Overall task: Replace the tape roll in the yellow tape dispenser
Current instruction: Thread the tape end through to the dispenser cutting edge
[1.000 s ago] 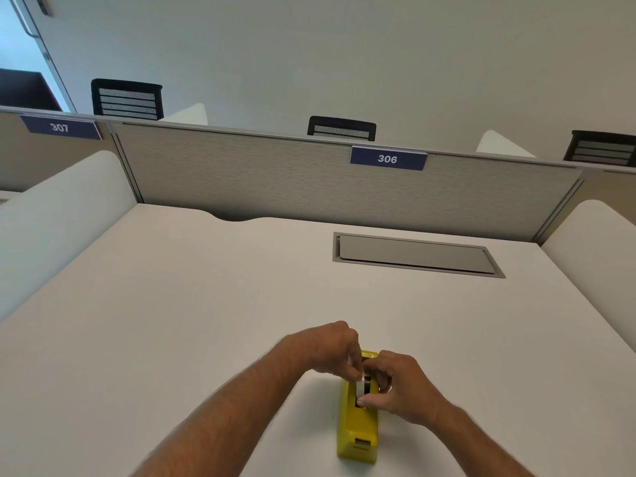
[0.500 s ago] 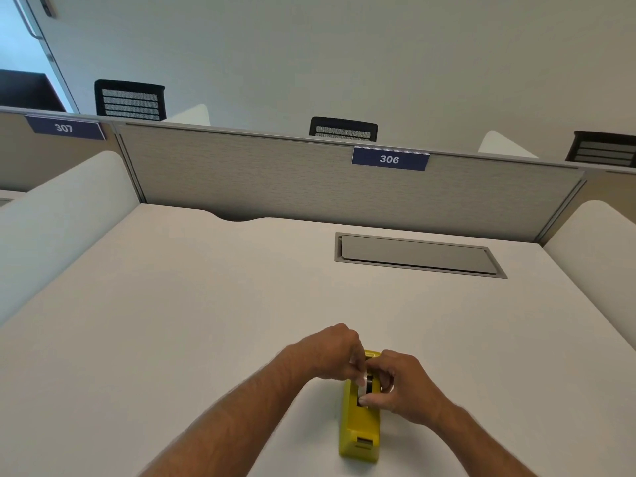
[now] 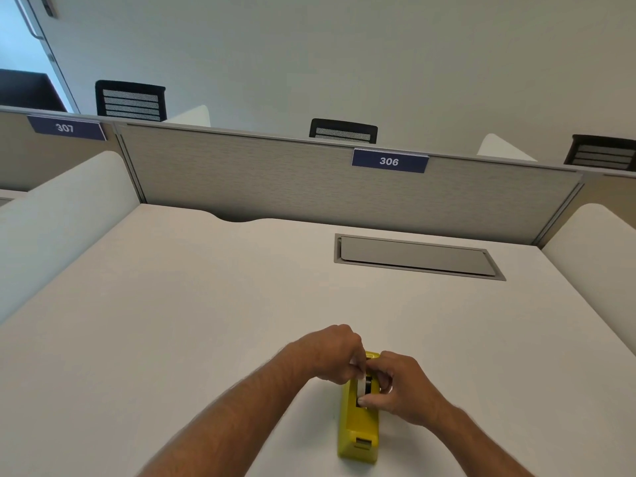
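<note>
Yellow plastic tape dispenser point(image 3: 358, 421) sits on white desk top point(image 3: 172, 321), lengthwise toward the person, w/ cutter end nearest. Both hands meet over its roll slot: left hand point(image 3: 330, 356) curls fingers down onto pale tape roll point(image 3: 361, 387) from left side, right hand point(image 3: 402, 387) pinches same roll from right, thumb low at slot edge. Roll stands partly in slot; can't tell if seated. Behind: grey rectangular cable hatch point(image 3: 413, 258) set in desk, grey fabric partition point(image 3: 275, 177) w/ blue "306" label point(image 3: 389, 161), black mesh chair backs beyond.
</note>
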Demonstrator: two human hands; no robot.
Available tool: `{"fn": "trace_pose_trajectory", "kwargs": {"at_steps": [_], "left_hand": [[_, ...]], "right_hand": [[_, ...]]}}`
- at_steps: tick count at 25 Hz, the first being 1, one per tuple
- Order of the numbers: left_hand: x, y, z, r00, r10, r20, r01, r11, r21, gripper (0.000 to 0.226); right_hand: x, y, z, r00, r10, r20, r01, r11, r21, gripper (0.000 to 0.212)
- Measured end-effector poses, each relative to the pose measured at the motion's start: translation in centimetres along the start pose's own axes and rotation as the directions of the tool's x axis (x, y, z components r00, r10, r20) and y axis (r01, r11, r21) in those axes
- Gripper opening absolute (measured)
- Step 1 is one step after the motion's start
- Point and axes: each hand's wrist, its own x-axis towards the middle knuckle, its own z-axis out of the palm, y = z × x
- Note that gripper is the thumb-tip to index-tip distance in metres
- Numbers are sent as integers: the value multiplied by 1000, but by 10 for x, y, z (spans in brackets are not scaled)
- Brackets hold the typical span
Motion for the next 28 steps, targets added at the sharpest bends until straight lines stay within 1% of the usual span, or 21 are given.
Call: {"fn": "trace_pose_trajectory", "kwargs": {"at_steps": [6, 10, 13, 18, 21, 24, 28], "left_hand": [[0, -1, 3, 1000, -8, -18, 8, 1000, -10, 25], [2, -2, 4, 999, -43, -2, 43, 998, -34, 27], [2, -1, 8, 996, -84, -39, 81, 994, -72, 25], [1, 0, 11, 995, -80, -61, 79, 997, -15, 24], [1, 0, 12, 995, -67, -70, 66, 998, -18, 24], [0, 0, 16, 994, -76, -84, 70, 995, -70, 24], [-1, -6, 12, 996, -58, -61, 49, 988, -147, 22]], "right_hand": [[0, 0, 1, 1000, 10, -6, -10, 1000, 8, 36], [-1, 1, 1, 1000, 8, 1, -8, 1000, 10, 34], [-1, 0, 0, 1000, 8, 1, -8, 1000, 2, 32], [-1, -1, 1, 1000, 11, 6, -11, 1000, 1, 31], [-1, 0, 0, 1000, 11, -2, -11, 1000, 2, 35], [-1, 0, 1, 1000, 10, -5, -10, 1000, 11, 37], [-1, 1, 0, 1000, 8, -12, -7, 999, 34, 37]]}}
